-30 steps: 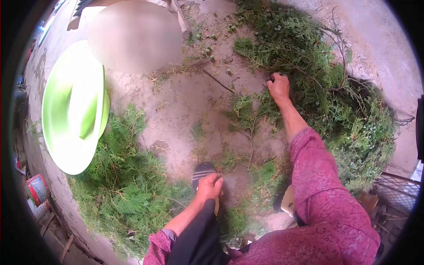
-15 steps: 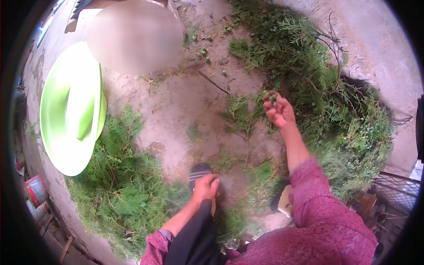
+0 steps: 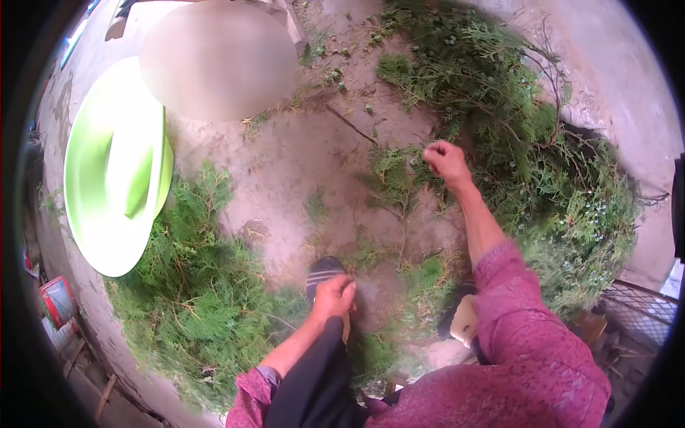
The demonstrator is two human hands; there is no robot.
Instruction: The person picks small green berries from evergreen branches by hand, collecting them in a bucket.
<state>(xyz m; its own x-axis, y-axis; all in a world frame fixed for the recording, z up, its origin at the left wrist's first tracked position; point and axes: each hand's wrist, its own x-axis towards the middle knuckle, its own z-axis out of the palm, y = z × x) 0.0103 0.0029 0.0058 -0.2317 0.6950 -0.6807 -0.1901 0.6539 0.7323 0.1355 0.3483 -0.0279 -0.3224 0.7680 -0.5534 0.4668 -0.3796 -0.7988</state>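
Observation:
My right hand [image 3: 448, 161] is raised over the ground with its fingers curled closed. Whatever lies inside it is hidden now. Below and beside it is a leafy green cypress sprig [image 3: 396, 175], and just to the right lies a big heap of cypress branches [image 3: 492, 93] bearing small pale cones. My left hand [image 3: 333, 297] rests by my knee, its fingers curled in and the thumb on top. I cannot make out anything in it.
A bright green plastic basin [image 3: 89, 192] tilts at the left beside another pile of cypress branches [image 3: 207, 314]. Small green cones [image 3: 334, 75] and a thin stick [image 3: 349, 123] lie on the dirt ground. A wire mesh [image 3: 642, 310] stands at the lower right.
My right hand showed small green cones in its upturned fingers; now it has turned over and closed, hiding them or its contents. The left hand stays almost still. The view has shifted slightly.

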